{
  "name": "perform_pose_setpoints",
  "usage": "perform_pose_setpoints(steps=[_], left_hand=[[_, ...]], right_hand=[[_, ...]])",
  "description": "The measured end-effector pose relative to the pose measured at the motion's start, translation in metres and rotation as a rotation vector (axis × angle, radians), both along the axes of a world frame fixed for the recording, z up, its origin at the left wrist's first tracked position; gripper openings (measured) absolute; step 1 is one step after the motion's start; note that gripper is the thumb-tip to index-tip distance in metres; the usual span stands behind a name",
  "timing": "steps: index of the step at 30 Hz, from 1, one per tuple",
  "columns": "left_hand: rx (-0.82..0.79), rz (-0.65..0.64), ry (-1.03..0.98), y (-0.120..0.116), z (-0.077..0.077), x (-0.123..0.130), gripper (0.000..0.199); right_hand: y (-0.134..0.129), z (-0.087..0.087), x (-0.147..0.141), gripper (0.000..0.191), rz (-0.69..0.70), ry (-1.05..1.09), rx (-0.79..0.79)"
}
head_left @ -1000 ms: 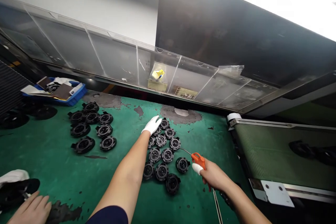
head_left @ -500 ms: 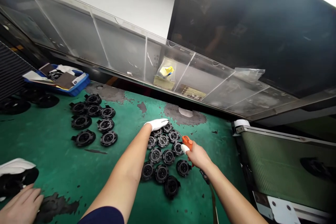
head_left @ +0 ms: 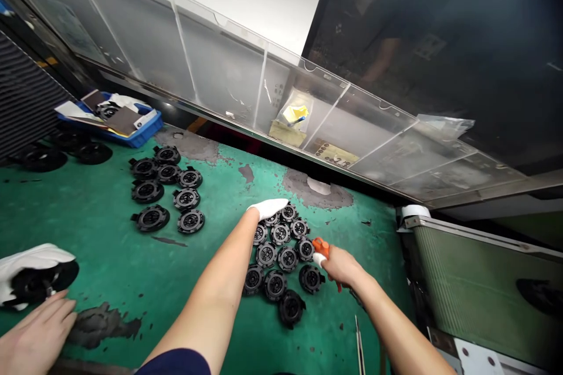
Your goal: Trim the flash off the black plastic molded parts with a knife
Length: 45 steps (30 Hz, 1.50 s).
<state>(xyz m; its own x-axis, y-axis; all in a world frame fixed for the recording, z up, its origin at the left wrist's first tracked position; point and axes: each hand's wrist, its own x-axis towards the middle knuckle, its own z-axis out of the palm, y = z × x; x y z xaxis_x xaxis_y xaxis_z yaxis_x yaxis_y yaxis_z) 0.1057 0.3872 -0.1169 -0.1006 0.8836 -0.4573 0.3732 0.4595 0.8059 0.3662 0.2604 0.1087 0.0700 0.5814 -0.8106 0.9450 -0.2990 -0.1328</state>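
My left hand, in a white glove, lies flat with its fingers stretched over the upper edge of a group of black round parts on the green table. In my right hand is an orange-handled tool, held just right of that group. A white cover is on a finger of this hand. The tool's tip is too small to make out. Nearest to my right hand lie a black part below left and another at its left.
Another group of black parts is at the left, with a blue bin behind. A green conveyor stands at the right. Tweezers lie near the front. At lower left, another person's hands handle a black part.
The view has shifted, so the table objects appear slightly farther right. Tweezers now show near the front. My left hand stays over the parts; my right hand still holds the orange tool.
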Motion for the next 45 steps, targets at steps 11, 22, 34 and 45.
perform_pose_setpoints(steps=[11,22,34,45], left_hand=[[0.001,-0.173,-0.106,-0.010,0.036,-0.020,0.052],[0.110,-0.174,-0.192,-0.076,0.056,-0.037,0.047],[0.141,0.040,-0.052,-0.138,0.072,-0.039,0.048],[0.158,0.132,-0.048,-0.210,0.068,-0.030,0.051]], right_hand=[[-0.013,0.010,-0.029,0.044,0.040,0.198,0.030],[-0.073,0.021,-0.005,0.044,0.114,0.034,0.017],[-0.086,0.023,-0.048,0.042,0.201,0.187,0.058],[-0.189,0.027,0.033,0.037,0.126,0.073,-0.025]])
